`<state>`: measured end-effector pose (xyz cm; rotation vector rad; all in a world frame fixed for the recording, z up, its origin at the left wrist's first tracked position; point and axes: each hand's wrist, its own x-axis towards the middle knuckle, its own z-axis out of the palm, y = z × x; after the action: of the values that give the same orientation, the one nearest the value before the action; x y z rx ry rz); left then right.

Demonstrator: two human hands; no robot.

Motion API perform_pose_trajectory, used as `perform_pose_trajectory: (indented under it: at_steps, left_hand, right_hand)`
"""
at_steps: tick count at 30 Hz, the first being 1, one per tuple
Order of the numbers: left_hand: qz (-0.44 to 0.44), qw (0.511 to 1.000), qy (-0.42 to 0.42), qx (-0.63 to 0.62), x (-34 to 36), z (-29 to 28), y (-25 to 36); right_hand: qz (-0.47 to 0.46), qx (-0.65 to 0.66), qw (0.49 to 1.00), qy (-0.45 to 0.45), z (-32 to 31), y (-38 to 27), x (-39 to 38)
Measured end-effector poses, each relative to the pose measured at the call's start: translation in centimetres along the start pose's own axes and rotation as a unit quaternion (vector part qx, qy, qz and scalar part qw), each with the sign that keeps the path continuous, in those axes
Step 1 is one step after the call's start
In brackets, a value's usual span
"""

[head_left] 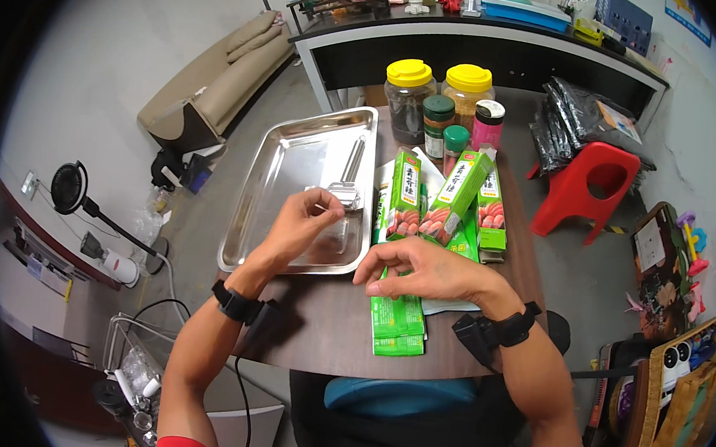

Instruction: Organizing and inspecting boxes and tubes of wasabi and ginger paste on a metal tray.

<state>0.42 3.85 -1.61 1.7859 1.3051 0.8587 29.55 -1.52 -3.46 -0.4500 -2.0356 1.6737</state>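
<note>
My left hand [308,224] is over the steel tray [252,187], fingers curled into a loose pinch beside a metal utensil [351,165] lying there; whatever is between the fingertips is too small to tell. My right hand [421,274] is open, loosely bent with nothing held, over flat green packets [398,330] right of the tray. Upright-printed green boxes [451,193] lie on those packets and a white sheet. Behind them stand two yellow-lidded jars [408,102], smaller shakers [436,129] and a pink-labelled bottle [487,129].
The wooden table [300,336] has a long cluttered desk [322,23] behind it. A red stool [575,201] piled with black bags [573,122] stands right. A sofa [210,80] and a black-headed stand [70,187] are left. Boards and bins crowd the lower right.
</note>
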Motion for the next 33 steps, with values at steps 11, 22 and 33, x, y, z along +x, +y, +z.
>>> perform_pose_trajectory:
  at_steps: [11,22,33]
  left_hand:
    - [-0.113,0.967,0.086,0.213,10.5,-3.6,-9.6]
    - [-0.235,0.965,-0.014,0.115,9.6,-3.6,-1.8]
    - [-0.039,0.999,-0.011,0.022,4.5,-7.4,1.6]
  right_hand:
    - [0.002,0.023,1.000,-0.005,0.2,-1.1,-0.2]
    - [-0.017,0.020,1.000,-0.001,0.1,-2.0,-0.2]
    - [-0.028,-0.006,0.997,0.065,-0.3,-0.1,-0.6]
